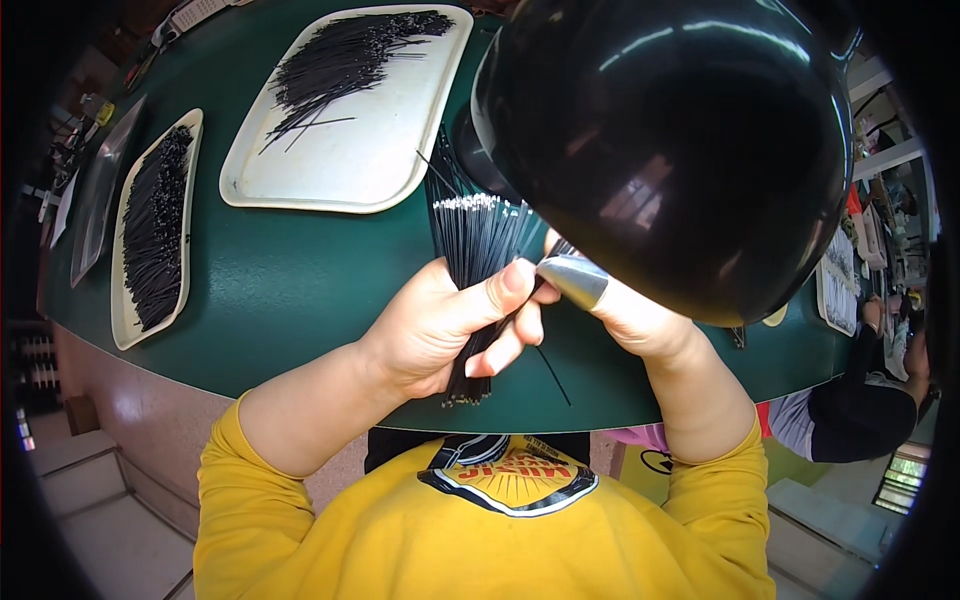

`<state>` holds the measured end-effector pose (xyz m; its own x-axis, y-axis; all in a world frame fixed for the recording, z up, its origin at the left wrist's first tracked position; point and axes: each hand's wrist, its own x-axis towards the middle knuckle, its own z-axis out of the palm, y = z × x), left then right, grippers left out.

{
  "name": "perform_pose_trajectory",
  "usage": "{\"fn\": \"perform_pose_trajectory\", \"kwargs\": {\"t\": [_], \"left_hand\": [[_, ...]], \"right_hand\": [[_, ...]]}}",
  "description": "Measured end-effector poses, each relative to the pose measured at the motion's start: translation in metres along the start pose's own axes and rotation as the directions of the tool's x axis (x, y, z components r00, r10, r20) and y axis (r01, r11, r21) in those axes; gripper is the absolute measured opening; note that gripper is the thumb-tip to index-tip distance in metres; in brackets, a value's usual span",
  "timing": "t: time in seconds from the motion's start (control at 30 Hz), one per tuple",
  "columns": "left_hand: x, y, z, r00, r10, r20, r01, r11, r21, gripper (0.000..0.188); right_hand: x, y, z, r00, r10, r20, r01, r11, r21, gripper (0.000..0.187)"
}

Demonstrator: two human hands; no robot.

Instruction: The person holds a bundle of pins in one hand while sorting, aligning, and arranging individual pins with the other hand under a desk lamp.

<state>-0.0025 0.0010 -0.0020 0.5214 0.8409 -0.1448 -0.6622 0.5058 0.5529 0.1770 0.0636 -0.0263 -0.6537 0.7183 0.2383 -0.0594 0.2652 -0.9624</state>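
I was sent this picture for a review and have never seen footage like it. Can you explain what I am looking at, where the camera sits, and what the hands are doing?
There is no machine here: a person in yellow sleeves works with two bare hands. The camera is worn on the person's head and looks down, and its wide lens bends straight edges near the rim.

The left hand grips a bundle of thin black wires, light tips fanned at the top. The right hand meets the bundle's right side; a metal cap covers one finger. A large glossy black dome hides part of that hand.

On the green table lie a cream tray with loose black wires and a narrower tray packed with more. Another person sits at the far right.
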Motion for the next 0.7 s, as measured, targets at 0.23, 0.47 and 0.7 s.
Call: {"fn": "perform_pose_trajectory", "kwargs": {"t": [0.23,0.47,0.7], "left_hand": [[0.001,-0.002,0.0,0.979,0.132,-0.154,-0.092,0.966,0.242,0.012],[0.001,-0.003,0.003,0.958,0.206,-0.2,-0.144,0.947,0.286,0.012],[0.001,-0.005,0.0,0.957,0.213,-0.199,-0.156,0.951,0.268,0.012]], "right_hand": [[-0.001,-0.001,0.001,0.974,0.017,-0.228,-0.011,1.0,0.025,0.018],[-0.003,0.003,0.008,0.951,-0.217,-0.222,0.21,0.976,-0.053,0.018],[-0.006,0.007,0.001,0.975,-0.064,-0.214,0.071,0.997,0.027,0.025]]}}
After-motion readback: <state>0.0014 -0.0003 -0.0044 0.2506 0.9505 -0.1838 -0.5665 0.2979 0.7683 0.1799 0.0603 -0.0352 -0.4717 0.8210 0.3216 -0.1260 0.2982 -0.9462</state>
